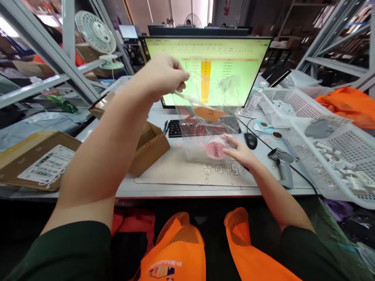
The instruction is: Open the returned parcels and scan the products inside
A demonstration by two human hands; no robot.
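Note:
My left hand (164, 76) is raised in front of the monitor (234, 66), its fingers pinched on the top edge of a clear plastic bag (205, 125) that hangs down to the desk. Low in the bag lies a round pink item (215, 149). My right hand (241, 152) rests on the desk mat at the bag's lower right, fingers closed on the bag's bottom beside the pink item. A black keyboard (175, 128) shows behind and through the bag.
An open cardboard box (149, 146) sits left of the bag, and a flat labelled carton (38, 162) lies at far left. A mouse (251, 140), a grey barcode scanner (283, 164) and white baskets (331, 156) of small goods stand on the right. A fan (96, 37) stands at the back left.

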